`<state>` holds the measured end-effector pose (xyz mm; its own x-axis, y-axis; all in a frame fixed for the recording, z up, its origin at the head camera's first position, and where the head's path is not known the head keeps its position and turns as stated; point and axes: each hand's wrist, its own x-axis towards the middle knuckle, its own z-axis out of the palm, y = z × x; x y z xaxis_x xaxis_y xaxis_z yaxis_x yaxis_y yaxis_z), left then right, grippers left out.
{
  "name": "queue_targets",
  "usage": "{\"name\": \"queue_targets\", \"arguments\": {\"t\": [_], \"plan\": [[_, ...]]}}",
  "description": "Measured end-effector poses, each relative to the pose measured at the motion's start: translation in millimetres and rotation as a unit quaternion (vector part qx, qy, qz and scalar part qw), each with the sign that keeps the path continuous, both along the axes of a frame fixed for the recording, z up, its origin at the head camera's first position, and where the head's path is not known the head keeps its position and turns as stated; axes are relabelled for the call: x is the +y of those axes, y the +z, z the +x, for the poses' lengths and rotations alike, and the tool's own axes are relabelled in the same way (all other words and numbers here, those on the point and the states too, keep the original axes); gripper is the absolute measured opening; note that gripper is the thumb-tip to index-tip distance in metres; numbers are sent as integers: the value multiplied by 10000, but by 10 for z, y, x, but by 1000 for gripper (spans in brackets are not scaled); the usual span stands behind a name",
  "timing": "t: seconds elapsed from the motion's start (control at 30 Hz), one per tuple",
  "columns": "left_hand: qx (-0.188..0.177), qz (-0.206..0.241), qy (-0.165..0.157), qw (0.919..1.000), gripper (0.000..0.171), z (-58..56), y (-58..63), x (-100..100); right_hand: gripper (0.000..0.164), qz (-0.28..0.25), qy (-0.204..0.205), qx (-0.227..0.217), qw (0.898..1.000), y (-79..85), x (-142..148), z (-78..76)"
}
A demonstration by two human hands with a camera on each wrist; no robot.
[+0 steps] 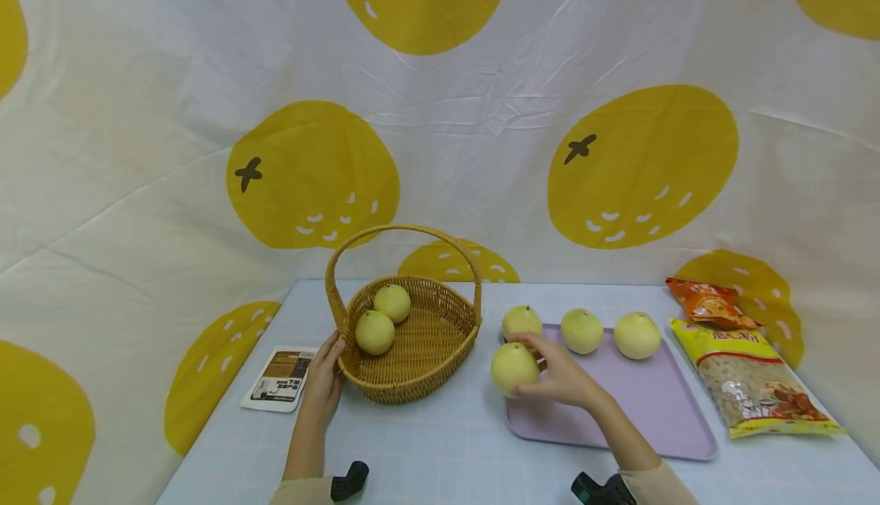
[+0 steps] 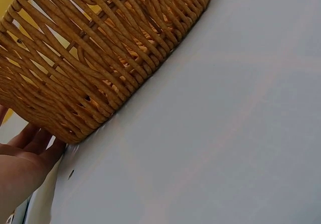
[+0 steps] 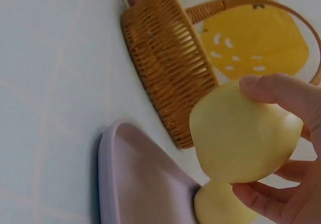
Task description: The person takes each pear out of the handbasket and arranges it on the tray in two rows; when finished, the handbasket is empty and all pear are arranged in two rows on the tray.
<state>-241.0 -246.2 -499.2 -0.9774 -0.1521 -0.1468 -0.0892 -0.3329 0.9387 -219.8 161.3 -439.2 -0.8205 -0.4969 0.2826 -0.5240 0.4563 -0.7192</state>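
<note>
In my right hand [image 1: 560, 375] is a round pale-yellow pear [image 1: 514, 369], pinched between thumb and fingertips above the left side of a lilac tray [image 1: 639, 413]. The right wrist view shows the same pear [image 3: 246, 136] up close, thumb on top and fingers below. My left hand [image 1: 323, 379] holds the left side of a woven basket [image 1: 415, 392] with a tall arched handle. Its fingers [image 2: 35, 141] lie against the wickerwork in the left wrist view. Two pears [image 1: 375, 332] sit inside the basket, at its left. Three more pears [image 1: 582, 331] stand along the tray's far edge.
Right of the tray lie a yellow food bag [image 1: 759, 383] and an orange snack packet [image 1: 711, 305]. A flat printed packet [image 1: 278, 379] lies left of the basket. Behind the table [image 1: 440, 459] hangs a fruit-patterned cloth [image 1: 474, 184].
</note>
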Motion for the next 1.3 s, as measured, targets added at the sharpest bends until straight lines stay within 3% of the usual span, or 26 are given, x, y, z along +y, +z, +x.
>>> {"name": "queue_targets", "arguments": {"t": [0.33,0.6,0.93,1.3], "plan": [[57,102,29,9999,64,-4,2,7,69,53,9,92,9999,-193,128,74],[80,157,46,9998,64,0,-6,6,72,36,-6,-215,9998,-284,143,137],[119,123,23,9999,64,7,-16,-1,72,69,112,-449,9989,-332,178,143],[105,55,14,9999,65,17,-3,3,68,152,390,-572,9975,-280,165,158]]}}
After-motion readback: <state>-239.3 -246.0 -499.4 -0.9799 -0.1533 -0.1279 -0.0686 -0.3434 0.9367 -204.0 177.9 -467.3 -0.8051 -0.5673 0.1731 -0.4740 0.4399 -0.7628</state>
